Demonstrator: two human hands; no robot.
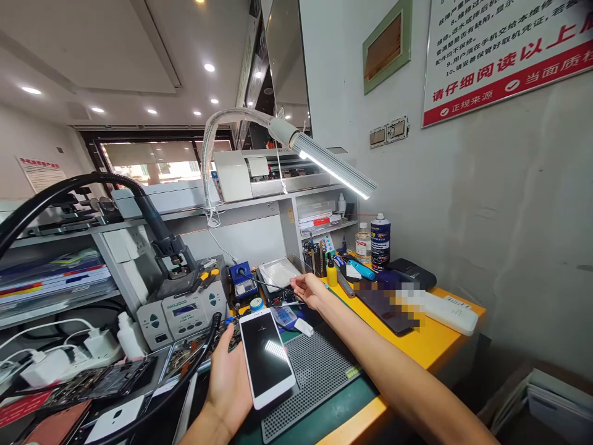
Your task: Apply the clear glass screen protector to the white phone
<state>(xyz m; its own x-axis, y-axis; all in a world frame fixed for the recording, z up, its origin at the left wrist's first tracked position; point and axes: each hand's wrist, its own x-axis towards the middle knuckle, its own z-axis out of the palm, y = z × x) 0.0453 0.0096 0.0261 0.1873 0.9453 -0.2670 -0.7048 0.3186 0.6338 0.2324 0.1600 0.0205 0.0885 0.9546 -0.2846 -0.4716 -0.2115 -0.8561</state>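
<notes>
The left hand [229, 378] grips a white smartphone [265, 355] that tilting could drop; what the right hand [313, 291] holds is unclear.

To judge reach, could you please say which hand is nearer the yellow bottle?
Right hand: just left of the yellow bottle in view. Left hand: farther lower left, holding a white smartphone.

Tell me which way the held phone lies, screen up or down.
Screen up: the phone shows its dark glass front, framed by a white border.
</notes>
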